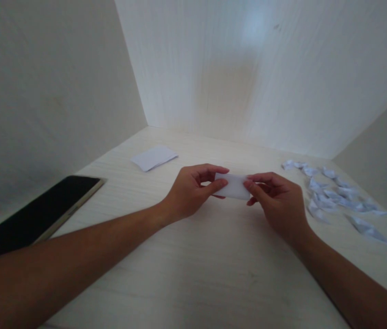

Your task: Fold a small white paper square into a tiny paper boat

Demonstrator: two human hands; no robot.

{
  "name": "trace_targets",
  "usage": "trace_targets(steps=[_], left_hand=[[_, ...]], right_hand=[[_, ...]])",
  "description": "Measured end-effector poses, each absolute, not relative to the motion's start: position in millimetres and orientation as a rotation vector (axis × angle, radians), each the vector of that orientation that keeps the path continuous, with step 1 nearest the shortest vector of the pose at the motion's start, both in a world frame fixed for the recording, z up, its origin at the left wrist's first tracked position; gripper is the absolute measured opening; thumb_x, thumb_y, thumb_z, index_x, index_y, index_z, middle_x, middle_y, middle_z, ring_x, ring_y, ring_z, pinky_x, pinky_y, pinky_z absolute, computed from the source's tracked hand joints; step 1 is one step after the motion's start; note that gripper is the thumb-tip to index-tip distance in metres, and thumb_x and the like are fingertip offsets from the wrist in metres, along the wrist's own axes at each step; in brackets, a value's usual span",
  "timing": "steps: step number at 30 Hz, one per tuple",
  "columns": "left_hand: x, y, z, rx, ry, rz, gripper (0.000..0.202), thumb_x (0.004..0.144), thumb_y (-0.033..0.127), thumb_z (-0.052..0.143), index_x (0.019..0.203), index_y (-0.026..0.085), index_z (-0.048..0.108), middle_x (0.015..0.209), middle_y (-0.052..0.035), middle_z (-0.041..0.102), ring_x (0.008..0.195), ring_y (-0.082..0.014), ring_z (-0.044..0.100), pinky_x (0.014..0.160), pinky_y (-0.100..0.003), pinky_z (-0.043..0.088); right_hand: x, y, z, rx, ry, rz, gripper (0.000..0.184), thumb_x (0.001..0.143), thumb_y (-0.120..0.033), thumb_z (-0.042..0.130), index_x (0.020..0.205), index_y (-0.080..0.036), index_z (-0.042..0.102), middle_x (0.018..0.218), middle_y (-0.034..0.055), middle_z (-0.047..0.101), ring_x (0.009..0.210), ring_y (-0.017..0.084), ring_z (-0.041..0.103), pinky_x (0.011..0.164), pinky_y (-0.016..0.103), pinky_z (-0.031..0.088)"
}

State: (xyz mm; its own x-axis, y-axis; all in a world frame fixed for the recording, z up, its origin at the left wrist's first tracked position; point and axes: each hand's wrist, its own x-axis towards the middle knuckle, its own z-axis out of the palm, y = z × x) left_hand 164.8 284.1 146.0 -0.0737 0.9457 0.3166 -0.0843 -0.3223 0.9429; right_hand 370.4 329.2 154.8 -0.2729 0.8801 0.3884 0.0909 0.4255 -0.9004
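A small white paper rectangle (pixel 233 186) is held between both hands just above the pale wooden desk (pixel 193 256). My left hand (pixel 193 189) pinches its left end with thumb and fingers curled. My right hand (pixel 276 201) pinches its right end the same way. The paper looks flat and lies lengthwise between the two hands.
Several small folded white paper pieces (pixel 334 194) lie scattered at the right. A loose white paper sheet (pixel 154 157) rests at the back left. A dark tablet (pixel 39 212) leans along the left wall. White walls close in the desk on three sides.
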Motion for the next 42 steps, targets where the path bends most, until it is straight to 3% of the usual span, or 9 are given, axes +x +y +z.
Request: trace_targets(steps=[5, 10, 42], left_hand=[[164.1, 282.8, 147.7, 1.329, 1.026, 1.522, 0.03, 0.079, 0.026, 0.084, 0.105, 0.013, 0.076, 0.085, -0.0024, 0.073, 0.077, -0.0162, 0.074, 0.069, -0.033, 0.071], [163.9, 283.1, 147.6, 1.311, 1.05, 1.531, 0.031, 0.078, 0.028, 0.085, 0.103, 0.014, 0.077, 0.079, -0.0003, 0.069, 0.079, -0.018, 0.074, 0.066, -0.034, 0.071], [165.5, 281.4, 150.2, 1.272, 1.068, 1.505, 0.026, 0.077, 0.028, 0.086, 0.094, 0.012, 0.075, 0.081, -0.0036, 0.077, 0.069, -0.0167, 0.074, 0.058, -0.031, 0.071]], right_hand=[[370.0, 329.2, 155.7, -0.82, -1.647, 1.058, 0.021, 0.081, -0.033, 0.084, 0.094, -0.019, 0.076, 0.092, 0.0055, 0.08, 0.062, 0.014, 0.072, 0.054, 0.027, 0.063], [368.8, 330.1, 157.6, -0.819, -1.617, 1.051, 0.023, 0.077, -0.028, 0.086, 0.095, -0.019, 0.076, 0.078, 0.0017, 0.077, 0.059, 0.014, 0.07, 0.053, 0.027, 0.063], [370.4, 329.9, 156.7, -0.824, -1.637, 1.064, 0.019, 0.077, -0.029, 0.085, 0.092, -0.02, 0.078, 0.075, 0.002, 0.077, 0.06, 0.014, 0.07, 0.055, 0.027, 0.061]])
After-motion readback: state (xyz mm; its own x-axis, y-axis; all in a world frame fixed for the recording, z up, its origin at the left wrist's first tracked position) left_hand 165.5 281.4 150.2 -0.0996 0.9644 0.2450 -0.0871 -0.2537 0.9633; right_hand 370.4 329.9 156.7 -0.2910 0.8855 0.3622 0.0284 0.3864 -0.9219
